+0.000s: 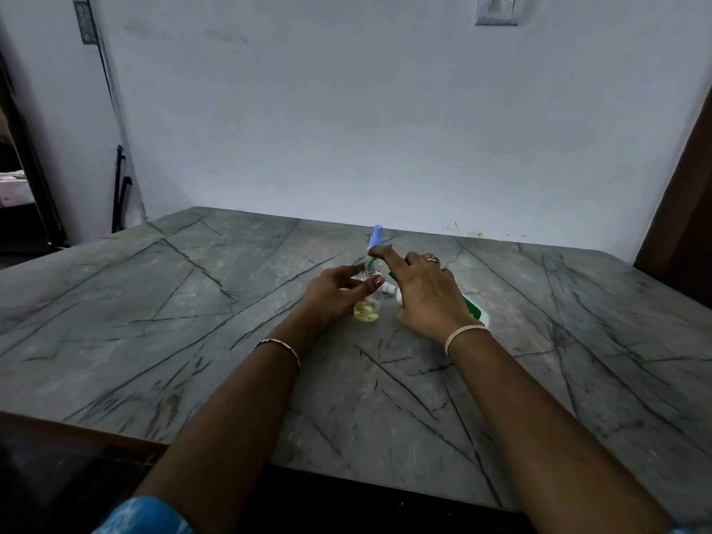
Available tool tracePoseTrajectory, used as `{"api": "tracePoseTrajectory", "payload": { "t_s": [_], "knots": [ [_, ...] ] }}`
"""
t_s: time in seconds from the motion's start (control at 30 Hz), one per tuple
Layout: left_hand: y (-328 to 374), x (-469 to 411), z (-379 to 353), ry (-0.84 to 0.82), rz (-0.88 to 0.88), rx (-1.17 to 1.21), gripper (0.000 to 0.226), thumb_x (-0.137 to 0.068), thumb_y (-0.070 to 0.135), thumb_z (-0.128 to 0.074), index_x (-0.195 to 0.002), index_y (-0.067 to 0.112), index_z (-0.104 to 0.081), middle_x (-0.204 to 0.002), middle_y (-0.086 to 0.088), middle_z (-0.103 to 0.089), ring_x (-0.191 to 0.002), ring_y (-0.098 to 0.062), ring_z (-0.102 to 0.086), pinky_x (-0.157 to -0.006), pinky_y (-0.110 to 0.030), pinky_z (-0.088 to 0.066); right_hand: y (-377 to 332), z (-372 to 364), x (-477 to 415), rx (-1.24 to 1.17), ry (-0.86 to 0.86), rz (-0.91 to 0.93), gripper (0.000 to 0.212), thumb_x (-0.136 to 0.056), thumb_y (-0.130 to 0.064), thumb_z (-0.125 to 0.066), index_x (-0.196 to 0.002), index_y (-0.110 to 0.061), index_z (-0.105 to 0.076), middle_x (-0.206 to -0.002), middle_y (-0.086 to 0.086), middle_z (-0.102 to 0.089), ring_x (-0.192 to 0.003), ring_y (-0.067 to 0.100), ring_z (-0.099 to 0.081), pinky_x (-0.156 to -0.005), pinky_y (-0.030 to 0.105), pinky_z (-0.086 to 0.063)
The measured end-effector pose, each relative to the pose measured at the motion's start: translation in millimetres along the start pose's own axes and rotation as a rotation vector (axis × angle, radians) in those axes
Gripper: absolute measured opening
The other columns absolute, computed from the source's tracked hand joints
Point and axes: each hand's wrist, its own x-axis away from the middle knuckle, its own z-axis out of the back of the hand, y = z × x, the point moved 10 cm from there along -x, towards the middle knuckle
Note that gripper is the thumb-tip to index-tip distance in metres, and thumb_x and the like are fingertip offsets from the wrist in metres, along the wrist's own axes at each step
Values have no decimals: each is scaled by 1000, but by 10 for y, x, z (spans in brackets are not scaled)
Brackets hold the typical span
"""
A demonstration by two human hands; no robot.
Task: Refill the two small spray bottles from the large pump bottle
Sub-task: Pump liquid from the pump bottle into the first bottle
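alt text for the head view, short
On a grey table, the left hand holds a small clear bottle of yellow liquid while the right hand grips a tilted pump bottle beside it. A blue-capped spray bottle stands behind.

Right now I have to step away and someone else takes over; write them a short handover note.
Left hand: grips the neck of the clear small bottle, which stands on the table with a little yellow liquid at its bottom.
Right hand: holds the tilted large pump bottle, index finger on its green pump head.
Blue-capped spray bottle: upright behind both, cap on.
Done: the clear bottle's fill looks only begun.
Left: top it up and close it, then probably the blue-capped one; its level is hidden.
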Motion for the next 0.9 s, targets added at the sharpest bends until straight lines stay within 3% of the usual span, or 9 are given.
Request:
{"api": "tracePoseTrajectory", "payload": {
  "t_s": [0.27,0.47,0.67,0.9],
  "knots": [
    [-6,-16,-6,-1,-11,-3,70,-76,51,-68,-136,22,-48,-120,-7,-63,-110,-21,-60,-95,-47,-50,-8,-5,-24,-21,-6,-2,89,-76,-14,-71,-145,-36,-20,-116,10,-54,-113,31,-49,-93,47,-45],
    [8,-10,-1,-2,-20,9,65,-77,48,-69,-133,21,-51,-110,-3,-65,-106,-20,-62,-92,-46,-52,-17,5,-22,-8,15,11,89,-77,-14,-70,-146,-37,-19,-116,10,-54,-113,31,-49,-92,46,-44],
    [2,8,-3,-13,-10,12,86,-63,63,-67,-136,21,-48,-119,-7,-63,-111,-22,-60,-94,-47,-50,3,1,23,-10,-8,36,94,-79,-11,-67,-148,-43,-11,-112,10,-53,-109,30,-49,-89,44,-45],
    [13,-9,-18,-10,-9,2,65,-79,48,-68,-134,19,-50,-109,-2,-64,-104,-20,-63,-93,-46,-51,-36,27,-38,-89,5,46,80,-76,-12,-67,-141,-36,-27,-98,4,-48,-102,30,-51,-81,42,-44]
  ]
}}
